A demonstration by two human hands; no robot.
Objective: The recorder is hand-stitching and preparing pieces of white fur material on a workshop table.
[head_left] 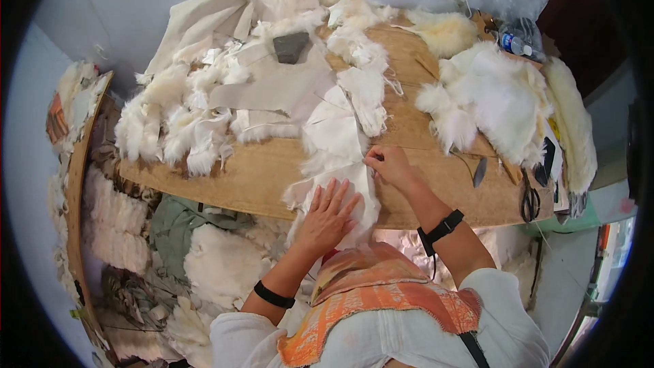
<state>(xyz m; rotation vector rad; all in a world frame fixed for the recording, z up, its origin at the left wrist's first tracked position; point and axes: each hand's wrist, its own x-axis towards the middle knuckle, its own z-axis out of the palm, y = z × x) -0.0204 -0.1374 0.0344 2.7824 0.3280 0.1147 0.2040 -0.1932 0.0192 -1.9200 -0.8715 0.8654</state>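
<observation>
A strip of white sheepskin-like pelt (334,135), skin side up with fluffy edges, runs from the middle of the table toward me and hangs over the front edge. My left hand (325,217) lies flat on its near end, fingers stretched out and slightly apart. Beside the right edge of the strip, my right hand (390,165) is closed in a pinch. A small dark bit shows at its fingertips, too small to name. Beyond the strip lie a flat beige hide piece (269,95) and a dark grey slab (291,48).
White fur scraps (197,109) heap at the far left of the wooden table (422,201). On the right are a large white pelt (501,105), black-handled scissors (529,203), a dark flat blade-like piece (479,172) and a plastic bottle (516,44). More fur (225,259) lies below the table's edge.
</observation>
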